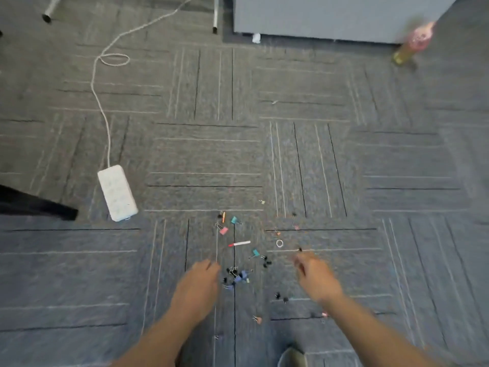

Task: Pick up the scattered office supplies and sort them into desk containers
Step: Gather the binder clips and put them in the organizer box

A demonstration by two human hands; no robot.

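Grey carpet tile floor (206, 154), head view looking down. Scattered binder clips (236, 276) clustered low centre, between both hands; more strays toward 1 and 5 o'clock of the cluster. White pen with red cap (240, 244) lies at 12 o'clock of the cluster, a teal clip (234, 220) and a pink clip (223, 230) further up, a small ring (279, 243) at 2 o'clock. Left hand (201, 279) hovers at 9 o'clock of the cluster, just beside it, fingers curled under, blurred; cannot tell if holding anything. Right hand (313, 276) at 3 o'clock, motion-blurred, fingers pointing up-frame; grip unclear. White power strip (117, 193) at 10 o'clock, cord trailing up. Bottle (411, 45) at far 1 o'clock by a grey cabinet (330, 17).
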